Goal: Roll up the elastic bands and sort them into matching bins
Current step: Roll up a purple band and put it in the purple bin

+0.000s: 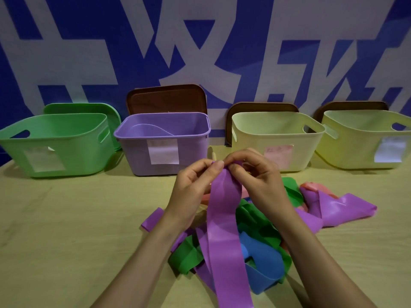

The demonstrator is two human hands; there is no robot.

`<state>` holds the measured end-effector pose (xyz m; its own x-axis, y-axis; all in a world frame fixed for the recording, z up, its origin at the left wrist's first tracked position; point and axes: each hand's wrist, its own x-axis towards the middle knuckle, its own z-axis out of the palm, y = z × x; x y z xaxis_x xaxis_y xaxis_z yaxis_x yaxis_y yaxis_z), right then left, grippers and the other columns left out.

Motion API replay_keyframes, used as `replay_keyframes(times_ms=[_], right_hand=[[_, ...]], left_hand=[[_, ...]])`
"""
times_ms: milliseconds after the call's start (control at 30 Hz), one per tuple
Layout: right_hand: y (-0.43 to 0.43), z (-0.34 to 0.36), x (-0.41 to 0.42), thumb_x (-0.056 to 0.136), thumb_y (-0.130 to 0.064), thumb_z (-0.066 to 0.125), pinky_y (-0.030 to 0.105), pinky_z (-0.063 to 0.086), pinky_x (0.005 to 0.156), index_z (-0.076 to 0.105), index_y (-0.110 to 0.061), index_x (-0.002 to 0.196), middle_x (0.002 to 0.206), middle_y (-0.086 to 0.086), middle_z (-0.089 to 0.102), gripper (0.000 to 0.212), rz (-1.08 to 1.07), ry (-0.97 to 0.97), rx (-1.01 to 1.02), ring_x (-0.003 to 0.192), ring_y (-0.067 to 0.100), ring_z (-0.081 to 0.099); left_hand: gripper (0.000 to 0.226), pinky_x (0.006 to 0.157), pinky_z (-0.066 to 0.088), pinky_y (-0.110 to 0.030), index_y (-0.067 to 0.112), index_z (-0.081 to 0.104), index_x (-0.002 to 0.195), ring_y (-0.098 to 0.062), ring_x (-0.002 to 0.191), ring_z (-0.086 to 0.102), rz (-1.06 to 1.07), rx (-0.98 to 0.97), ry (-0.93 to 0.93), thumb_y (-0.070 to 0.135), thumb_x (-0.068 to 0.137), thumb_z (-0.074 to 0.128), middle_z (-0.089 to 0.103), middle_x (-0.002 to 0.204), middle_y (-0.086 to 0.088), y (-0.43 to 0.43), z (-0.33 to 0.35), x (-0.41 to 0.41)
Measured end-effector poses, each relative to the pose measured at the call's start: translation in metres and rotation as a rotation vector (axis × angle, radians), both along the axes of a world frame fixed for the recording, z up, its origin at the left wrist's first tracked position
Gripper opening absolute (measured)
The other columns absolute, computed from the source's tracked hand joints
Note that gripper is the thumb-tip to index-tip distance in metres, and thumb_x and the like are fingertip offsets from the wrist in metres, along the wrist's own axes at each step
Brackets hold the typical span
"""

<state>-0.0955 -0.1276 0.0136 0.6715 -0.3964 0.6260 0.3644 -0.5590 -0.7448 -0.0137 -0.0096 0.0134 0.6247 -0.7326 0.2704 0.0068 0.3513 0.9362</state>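
Paper labels on the bins (163, 138) too blurred to be read, purple band (222, 218) pinched at its top end by left hand (195, 181) and right hand (255, 176) (fingers curled, frame centre), raised above the band pile (262, 241).

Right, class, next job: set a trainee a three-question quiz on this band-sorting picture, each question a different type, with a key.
1. True or false: the left hand and right hand both pinch the top end of the long purple elastic band.
2. In the row of four bins, the purple plastic bin stands: A far left, B second from left, C far right.
3. Fill in: the leftmost plastic bin is coloured ____.
Key: 1 true; 2 B; 3 green.
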Motion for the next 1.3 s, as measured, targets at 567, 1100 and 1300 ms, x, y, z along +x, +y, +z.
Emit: replay_keyframes(times_ms=[567,1100,1300], right_hand=[[-0.002,0.008,-0.004,0.078,-0.027,0.061,0.017,0.051,0.064,0.072,-0.015,0.088,0.078,-0.006,0.071,0.02,0.119,0.096,0.319,0.075,0.005,0.064],[-0.012,0.006,-0.007,0.078,-0.002,0.068,0.018,0.051,0.071,0.075,-0.016,0.09,0.087,0.002,0.074,0.019,0.149,0.092,0.338,0.084,0.011,0.068],[-0.011,0.004,-0.006,0.079,0.002,0.068,0.022,0.051,0.079,0.075,-0.02,0.087,0.088,0.003,0.073,0.025,0.068,0.066,0.258,0.089,0.017,0.067]], left_hand=[[0.015,0.075,0.053,-0.021,0.035,0.068,0.094,-0.006,0.089,0.064,0.258,0.061,-0.384,0.034,0.087,0.056,0.07,0.091,0.013,-0.001,-0.007,0.004],[0.015,0.078,0.056,-0.031,0.02,0.072,0.095,-0.019,0.093,0.068,0.059,0.125,-0.089,0.012,0.089,0.06,0.072,0.095,-0.002,0.0,-0.004,0.01],[0.016,0.075,0.056,-0.032,0.018,0.075,0.093,-0.022,0.089,0.069,0.069,0.106,0.04,0.015,0.077,0.07,0.073,0.092,-0.004,0.0,-0.005,0.008]])
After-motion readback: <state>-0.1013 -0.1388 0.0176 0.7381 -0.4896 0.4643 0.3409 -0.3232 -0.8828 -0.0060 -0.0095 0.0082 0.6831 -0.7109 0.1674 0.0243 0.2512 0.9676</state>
